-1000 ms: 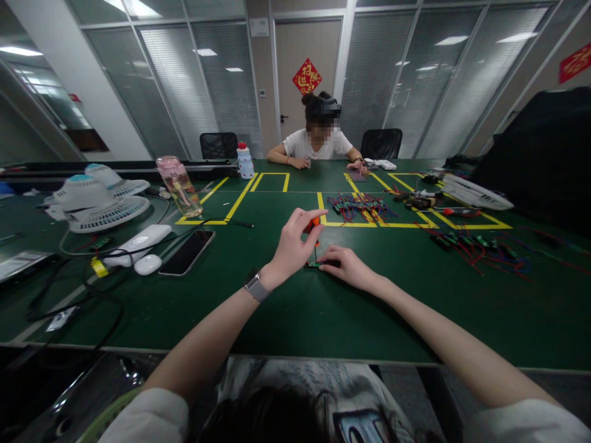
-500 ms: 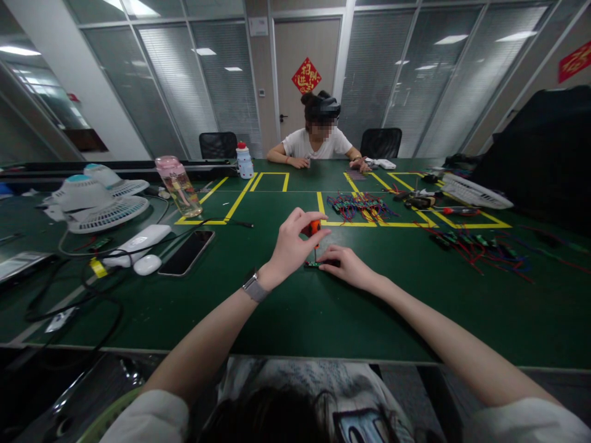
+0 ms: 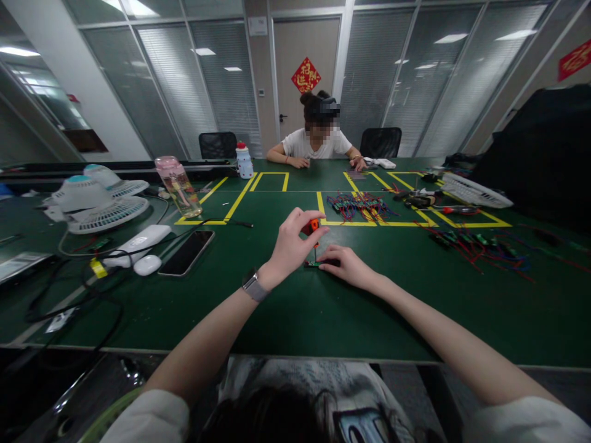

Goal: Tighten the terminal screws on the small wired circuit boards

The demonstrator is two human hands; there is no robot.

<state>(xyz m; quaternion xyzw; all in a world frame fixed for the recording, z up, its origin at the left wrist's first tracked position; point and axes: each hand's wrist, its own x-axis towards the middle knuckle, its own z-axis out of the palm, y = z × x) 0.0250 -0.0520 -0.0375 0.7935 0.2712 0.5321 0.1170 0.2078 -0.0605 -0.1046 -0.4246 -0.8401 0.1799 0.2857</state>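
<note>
We hold the upright screwdriver [image 3: 315,225] between the thumb and bent fingers of our left hand [image 3: 292,239], which hides part of its handle. Its shaft reaches down to the board [image 3: 311,264] on the table [image 3: 277,326]. Our right hand [image 3: 347,266], fingers curled nearly closed, grips the board's right end. Wires [image 3: 361,208] lie beyond; a phone [image 3: 187,253] lies left.

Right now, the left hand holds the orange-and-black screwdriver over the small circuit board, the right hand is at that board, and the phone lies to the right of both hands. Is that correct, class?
Not quite: the head view shows the phone lying to the left of both hands. The left hand does hold the screwdriver over the circuit board, with the right hand at it.
</note>
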